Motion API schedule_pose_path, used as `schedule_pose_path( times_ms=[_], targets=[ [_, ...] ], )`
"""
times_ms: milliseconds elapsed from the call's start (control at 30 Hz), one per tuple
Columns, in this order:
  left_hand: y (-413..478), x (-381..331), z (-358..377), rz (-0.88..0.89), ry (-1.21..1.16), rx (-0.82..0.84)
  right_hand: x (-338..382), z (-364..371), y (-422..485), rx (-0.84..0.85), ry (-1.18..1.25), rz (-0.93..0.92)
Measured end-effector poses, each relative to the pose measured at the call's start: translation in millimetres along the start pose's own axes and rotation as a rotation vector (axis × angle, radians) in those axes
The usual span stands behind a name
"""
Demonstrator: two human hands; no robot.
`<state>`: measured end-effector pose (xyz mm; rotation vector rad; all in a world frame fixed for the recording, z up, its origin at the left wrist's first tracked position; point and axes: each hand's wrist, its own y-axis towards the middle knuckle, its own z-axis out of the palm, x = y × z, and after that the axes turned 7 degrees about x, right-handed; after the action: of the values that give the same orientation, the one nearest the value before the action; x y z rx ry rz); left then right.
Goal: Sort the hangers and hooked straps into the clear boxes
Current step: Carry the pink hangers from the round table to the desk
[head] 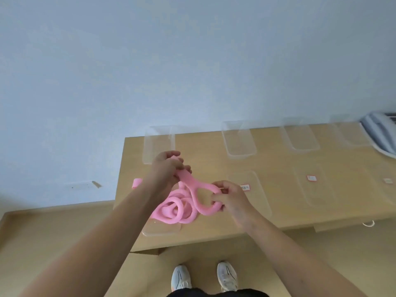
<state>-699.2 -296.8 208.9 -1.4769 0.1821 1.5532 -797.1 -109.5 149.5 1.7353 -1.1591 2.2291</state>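
The left grip (169, 168) clenches one end of a pink loop (186, 178) and the right grip (231, 198) pinches the other, holding it just above the counter (278, 168). More pink coils (173, 211) lie heaped in the near box (158, 231) — clear boxes (239, 142) line the far edge.

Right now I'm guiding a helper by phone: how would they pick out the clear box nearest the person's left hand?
Find the wooden table against the pale blue wall; clear boxes line its far edge. Take the leftmost box, just beyond the left hand gripping the pink foam loop. Only its near edge is overlapped by that hand.
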Motion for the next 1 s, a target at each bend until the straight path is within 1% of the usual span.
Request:
schedule_pose_path(
  times_ms=[100,200,267,367,467,567,600,667,733,833,933,1000],
  targets=[
    [11.0,24.9,18.1,-0.019,0.305,0.024,-3.3,-39.4,-1.9,-0.143,0.047,0.032],
    [20.3,48.3,39.9,-0.027,0.498,0.021,-6.1,-84.3,-2.6,-0.251,0.009,0.044],
    [25.4,62.0,57.0,-0.020,0.627,0.011,-6.7,-114.3,1.5,-0.305,-0.047,0.002],
    [34.2,79.9,83.6,0.007,0.819,-0.019,-3.3,-148.0,11.3,-0.338,-0.133,-0.042],
    [43.3,89.4,105.7,0.052,1.043,-0.073,4.7,-172.2,25.1,-0.344,-0.317,-0.060],
    [44.8,93.8,116.6,0.082,1.284,-0.085,9.9,-185.4,30.4,-0.325,-0.605,-0.023],
    [42.0,95.3,117.1,0.097,1.330,-0.092,11.1,-185.7,29.4,-0.318,-0.684,-0.068],
    [29.7,99.1,113.6,0.125,1.396,-0.129,10.5,-180.1,26.6,-0.266,-0.783,-0.236],
    [11.1,103.7,104.4,0.137,1.441,-0.180,8.4,-167.2,25.1,-0.165,-0.865,-0.305],
    [-25.7,109.1,80.9,0.120,1.425,-0.273,5.3,-135.5,26.2,-0.046,-0.993,-0.406],
    [-72.1,118.8,46.1,0.131,1.395,-0.384,1.9,-95.2,27.5,0.110,-1.087,-0.521],
    [-108.4,128.3,21.7,0.077,1.358,-0.475,-1.8,-67.8,26.3,0.215,-1.142,-0.569]
  ],
)
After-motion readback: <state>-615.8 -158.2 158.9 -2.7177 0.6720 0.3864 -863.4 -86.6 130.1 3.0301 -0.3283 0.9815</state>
